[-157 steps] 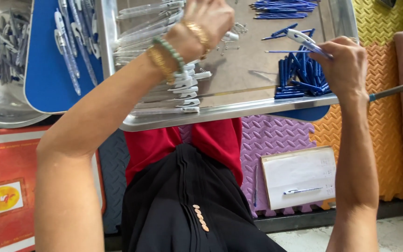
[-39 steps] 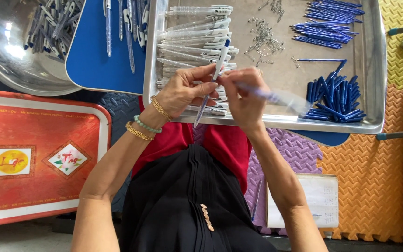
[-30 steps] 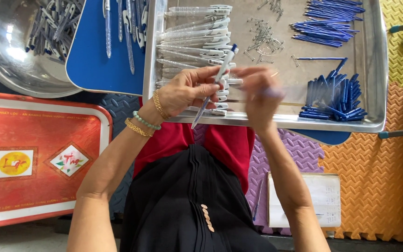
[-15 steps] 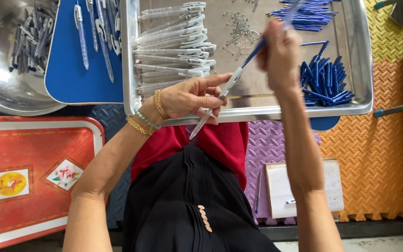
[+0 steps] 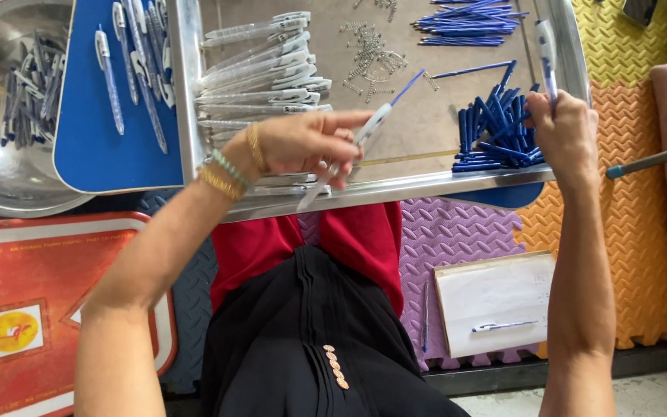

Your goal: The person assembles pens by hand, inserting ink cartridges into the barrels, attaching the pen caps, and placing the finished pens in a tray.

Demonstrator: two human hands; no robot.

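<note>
Two hands are engaged: the left hand pinches a clear pen with its refill protruding, while the right hand grips another pen upright. Risk, as judged: the refill could slip out over the metal tray edge just below the left hand, or the right hand could scatter the blue caps beside it.

Across your lap, a metal tray is carrying the parts: clear pen barrels are lying stacked at its left, small metal springs are lying scattered in the middle, thin blue refills are bunching at the far edge, and blue caps are piling at its right. A blue board is lying beside it with finished pens on top. On the foam floor mats, a clipboard is resting with a pen on it.
</note>
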